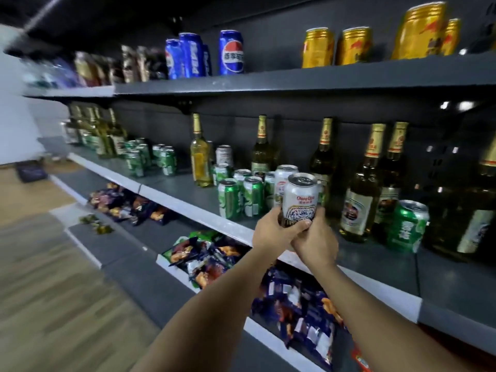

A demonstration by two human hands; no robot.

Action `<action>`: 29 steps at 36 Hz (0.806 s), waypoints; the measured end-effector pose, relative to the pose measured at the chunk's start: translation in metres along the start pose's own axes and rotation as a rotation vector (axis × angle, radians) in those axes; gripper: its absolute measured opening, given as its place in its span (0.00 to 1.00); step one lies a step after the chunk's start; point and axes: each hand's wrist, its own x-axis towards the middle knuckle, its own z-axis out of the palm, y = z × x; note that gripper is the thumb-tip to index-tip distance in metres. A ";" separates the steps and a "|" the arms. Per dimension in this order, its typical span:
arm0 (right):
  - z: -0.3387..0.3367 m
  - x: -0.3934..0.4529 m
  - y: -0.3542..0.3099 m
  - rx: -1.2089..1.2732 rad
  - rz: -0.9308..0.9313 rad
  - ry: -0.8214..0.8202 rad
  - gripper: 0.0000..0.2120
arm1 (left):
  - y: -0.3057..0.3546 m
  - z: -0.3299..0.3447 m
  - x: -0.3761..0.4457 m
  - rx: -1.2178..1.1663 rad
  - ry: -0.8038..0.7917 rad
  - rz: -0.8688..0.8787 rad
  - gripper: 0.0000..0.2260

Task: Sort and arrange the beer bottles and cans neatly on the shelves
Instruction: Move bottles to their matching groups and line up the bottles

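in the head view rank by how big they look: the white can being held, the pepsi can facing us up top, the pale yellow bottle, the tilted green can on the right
1. pale yellow bottle
2. white can and tilted green can: alike, unsure
3. pepsi can: smallest, but farthest away

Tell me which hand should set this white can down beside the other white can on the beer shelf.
Probably the left hand. It grips the white can on the side facing the other white can, just up-left. The right hand pinches the base from the far side.

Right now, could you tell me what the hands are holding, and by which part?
Both hands hold one white beer can upright by its lower end: the left hand and the right hand wrap around its base.
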 end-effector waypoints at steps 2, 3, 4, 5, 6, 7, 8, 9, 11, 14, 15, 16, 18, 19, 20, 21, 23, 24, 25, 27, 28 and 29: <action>0.023 -0.003 -0.022 0.024 -0.036 -0.023 0.21 | -0.011 -0.029 0.003 0.039 0.034 -0.002 0.18; 0.036 -0.004 -0.034 0.041 -0.045 -0.035 0.20 | -0.017 -0.044 0.004 0.055 0.054 -0.001 0.17; 0.049 -0.006 -0.045 0.057 -0.053 -0.044 0.21 | -0.024 -0.058 0.006 0.072 0.070 -0.003 0.17; 0.061 -0.008 -0.056 0.071 -0.062 -0.050 0.21 | -0.031 -0.073 0.007 0.092 0.087 -0.003 0.18; 0.074 -0.011 -0.068 0.082 -0.079 -0.052 0.21 | -0.039 -0.087 0.009 0.107 0.107 -0.008 0.18; 0.086 -0.013 -0.080 0.093 -0.092 -0.059 0.20 | -0.047 -0.102 0.012 0.109 0.127 -0.010 0.19; 0.099 -0.015 -0.092 0.106 -0.102 -0.068 0.20 | -0.057 -0.118 0.015 0.109 0.147 -0.020 0.19; 0.113 -0.016 -0.105 0.118 -0.106 -0.080 0.19 | -0.067 -0.134 0.018 0.101 0.164 -0.030 0.19; 0.141 -0.019 -0.134 0.140 -0.107 -0.110 0.18 | -0.086 -0.168 0.024 0.076 0.185 -0.061 0.18; 0.185 -0.026 -0.181 0.188 -0.097 -0.127 0.18 | -0.114 -0.220 0.035 0.078 0.209 -0.079 0.17; 0.199 -0.028 -0.197 0.205 -0.099 -0.132 0.18 | -0.124 -0.237 0.039 0.094 0.221 -0.079 0.17; 0.213 -0.030 -0.211 0.221 -0.103 -0.139 0.18 | -0.133 -0.254 0.042 0.107 0.231 -0.084 0.17; 0.240 -0.033 -0.238 0.230 -0.103 -0.149 0.20 | -0.150 -0.286 0.049 0.110 0.246 -0.093 0.17; 0.254 -0.032 -0.250 0.214 -0.108 -0.150 0.20 | -0.158 -0.301 0.054 0.113 0.254 -0.096 0.18; 0.267 -0.031 -0.261 0.194 -0.123 -0.150 0.19 | -0.166 -0.315 0.059 0.116 0.256 -0.101 0.19; 0.279 -0.028 -0.270 0.170 -0.137 -0.154 0.18 | -0.173 -0.327 0.064 0.115 0.253 -0.102 0.19; 0.297 -0.022 -0.287 0.120 -0.146 -0.164 0.19 | -0.186 -0.346 0.075 0.105 0.254 -0.105 0.19; 0.305 -0.018 -0.294 0.104 -0.140 -0.170 0.19 | -0.192 -0.354 0.081 0.099 0.258 -0.104 0.18; 0.315 -0.013 -0.302 0.097 -0.134 -0.173 0.18 | -0.199 -0.363 0.090 0.093 0.255 -0.103 0.17; 0.325 -0.005 -0.311 0.094 -0.119 -0.174 0.19 | -0.207 -0.371 0.104 0.097 0.248 -0.094 0.18; 0.330 -0.001 -0.313 0.096 -0.113 -0.174 0.19 | -0.211 -0.374 0.110 0.097 0.242 -0.091 0.18; 0.340 0.005 -0.317 0.096 -0.109 -0.172 0.20 | -0.217 -0.378 0.120 0.093 0.238 -0.093 0.19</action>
